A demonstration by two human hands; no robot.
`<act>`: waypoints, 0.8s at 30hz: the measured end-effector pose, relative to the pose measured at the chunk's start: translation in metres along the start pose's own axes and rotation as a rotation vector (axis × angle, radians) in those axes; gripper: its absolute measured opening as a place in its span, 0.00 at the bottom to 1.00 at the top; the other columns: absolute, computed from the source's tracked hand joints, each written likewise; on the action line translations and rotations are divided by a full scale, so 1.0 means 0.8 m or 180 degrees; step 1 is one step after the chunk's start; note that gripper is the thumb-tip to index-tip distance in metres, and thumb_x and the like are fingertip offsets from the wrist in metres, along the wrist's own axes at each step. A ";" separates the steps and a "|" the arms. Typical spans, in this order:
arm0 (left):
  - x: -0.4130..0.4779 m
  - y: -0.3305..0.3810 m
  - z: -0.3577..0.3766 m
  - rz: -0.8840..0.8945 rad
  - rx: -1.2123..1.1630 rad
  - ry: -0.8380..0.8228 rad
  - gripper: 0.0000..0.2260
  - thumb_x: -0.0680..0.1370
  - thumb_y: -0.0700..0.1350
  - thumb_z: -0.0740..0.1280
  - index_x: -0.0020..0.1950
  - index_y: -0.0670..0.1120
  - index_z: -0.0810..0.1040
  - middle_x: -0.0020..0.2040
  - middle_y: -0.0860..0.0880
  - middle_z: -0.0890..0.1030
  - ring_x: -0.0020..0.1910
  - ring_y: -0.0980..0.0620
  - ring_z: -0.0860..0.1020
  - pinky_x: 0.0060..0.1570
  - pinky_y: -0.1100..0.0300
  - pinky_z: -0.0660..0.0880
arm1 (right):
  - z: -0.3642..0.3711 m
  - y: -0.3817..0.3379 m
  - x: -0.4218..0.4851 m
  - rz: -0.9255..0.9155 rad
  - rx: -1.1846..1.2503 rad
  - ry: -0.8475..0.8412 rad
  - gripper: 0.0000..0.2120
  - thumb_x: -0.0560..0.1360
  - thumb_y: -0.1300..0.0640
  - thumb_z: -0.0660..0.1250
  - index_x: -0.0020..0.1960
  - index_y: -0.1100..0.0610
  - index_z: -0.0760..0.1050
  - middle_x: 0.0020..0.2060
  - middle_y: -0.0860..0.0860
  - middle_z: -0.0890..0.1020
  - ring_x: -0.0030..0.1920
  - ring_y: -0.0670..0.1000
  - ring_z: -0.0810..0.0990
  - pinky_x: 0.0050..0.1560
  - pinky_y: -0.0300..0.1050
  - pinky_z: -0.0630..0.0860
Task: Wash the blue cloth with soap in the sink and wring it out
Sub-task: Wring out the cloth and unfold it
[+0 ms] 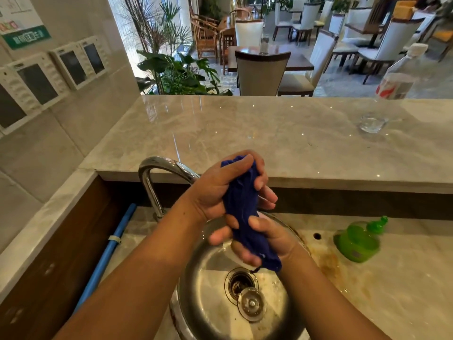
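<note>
Above the round steel sink (203, 278), both hands hold the blue cloth (241, 200), bunched into a thick roll standing nearly upright. The left hand (215, 192) grips its far, upper end with thumb and fingers curled round it. The right hand (264, 239) grips the near, lower end, and the cloth's tail pokes out below it, just over the drain (239, 282).

What could go wrong, as I judge it:
- A wet roll this thick is slippery, so a hard twist could pull it out of one hand and drop it into the basin.
- The strainer (251, 303) lies beside the drain, not in it, so the dark cord at the cloth's tail could go down the open hole.
- The hands sit toward the right side of the basin, so water wrung out may run onto the stained counter there.
- No suds show on the cloth, so whether it has been soaped I cannot tell.

Counted:
- one blue cloth and two hands
- one sink, one drain and one strainer
- one faucet (157, 173) at the far left
- one green soap bottle (358, 241) on the right
- one glass (372, 123) and one clear bottle (402, 74) on the far counter
- four wall panels (36, 84) on the left
</note>
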State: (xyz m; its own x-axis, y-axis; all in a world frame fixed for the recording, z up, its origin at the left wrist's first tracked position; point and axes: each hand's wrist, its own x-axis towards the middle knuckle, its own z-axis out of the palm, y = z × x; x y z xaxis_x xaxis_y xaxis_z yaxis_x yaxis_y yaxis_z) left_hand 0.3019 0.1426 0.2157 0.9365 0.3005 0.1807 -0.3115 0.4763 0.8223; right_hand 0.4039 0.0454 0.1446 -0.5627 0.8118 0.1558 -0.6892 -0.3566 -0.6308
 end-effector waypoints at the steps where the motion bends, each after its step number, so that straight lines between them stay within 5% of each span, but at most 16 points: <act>1: -0.002 -0.003 -0.003 -0.0023 -0.0017 0.0108 0.11 0.80 0.48 0.65 0.49 0.40 0.74 0.37 0.44 0.77 0.40 0.43 0.84 0.44 0.47 0.82 | 0.000 -0.007 -0.004 0.0027 -0.0099 -0.0097 0.15 0.78 0.55 0.69 0.59 0.63 0.71 0.52 0.61 0.84 0.32 0.47 0.83 0.31 0.36 0.80; 4: -0.007 -0.015 -0.005 -0.0032 -0.0047 0.0510 0.10 0.80 0.48 0.63 0.47 0.41 0.75 0.36 0.45 0.76 0.33 0.47 0.81 0.36 0.55 0.81 | -0.004 -0.021 -0.021 0.0339 -0.0812 0.0440 0.16 0.76 0.53 0.72 0.54 0.64 0.73 0.35 0.60 0.77 0.23 0.44 0.74 0.22 0.35 0.68; 6: -0.006 -0.022 -0.003 -0.0036 -0.0069 0.0835 0.10 0.81 0.47 0.62 0.46 0.42 0.76 0.35 0.46 0.75 0.30 0.51 0.78 0.34 0.57 0.77 | 0.000 -0.027 -0.033 0.0472 -0.1329 0.0824 0.16 0.77 0.50 0.70 0.53 0.62 0.74 0.32 0.57 0.72 0.23 0.44 0.70 0.23 0.36 0.65; 11: 0.005 -0.031 0.010 -0.0204 -0.0220 0.1650 0.13 0.82 0.48 0.61 0.41 0.45 0.76 0.29 0.49 0.72 0.24 0.54 0.70 0.26 0.61 0.71 | 0.025 -0.029 -0.033 0.0384 -0.3286 0.1746 0.14 0.79 0.46 0.64 0.45 0.57 0.73 0.31 0.51 0.73 0.27 0.48 0.69 0.30 0.42 0.67; 16: 0.013 -0.021 0.016 -0.0288 0.0032 0.1863 0.13 0.82 0.48 0.62 0.39 0.45 0.75 0.27 0.50 0.69 0.20 0.56 0.67 0.21 0.63 0.67 | 0.036 -0.022 -0.019 0.0325 -0.4520 0.2340 0.11 0.81 0.49 0.62 0.41 0.50 0.72 0.34 0.47 0.77 0.31 0.44 0.75 0.35 0.38 0.72; 24: 0.016 -0.026 0.015 -0.0404 0.0370 0.2381 0.14 0.81 0.46 0.62 0.35 0.46 0.73 0.25 0.51 0.67 0.19 0.55 0.64 0.19 0.63 0.62 | 0.024 -0.009 -0.010 0.0631 -0.6063 0.2695 0.14 0.82 0.43 0.58 0.55 0.53 0.72 0.40 0.48 0.82 0.37 0.46 0.82 0.43 0.43 0.82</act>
State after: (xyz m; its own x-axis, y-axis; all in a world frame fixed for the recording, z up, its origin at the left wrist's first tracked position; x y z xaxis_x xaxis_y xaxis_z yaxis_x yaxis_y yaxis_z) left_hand 0.3221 0.1266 0.2072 0.5927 0.7483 -0.2981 -0.1512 0.4668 0.8713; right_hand 0.4040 0.0325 0.1625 0.1252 0.9910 0.0473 0.8654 -0.0857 -0.4938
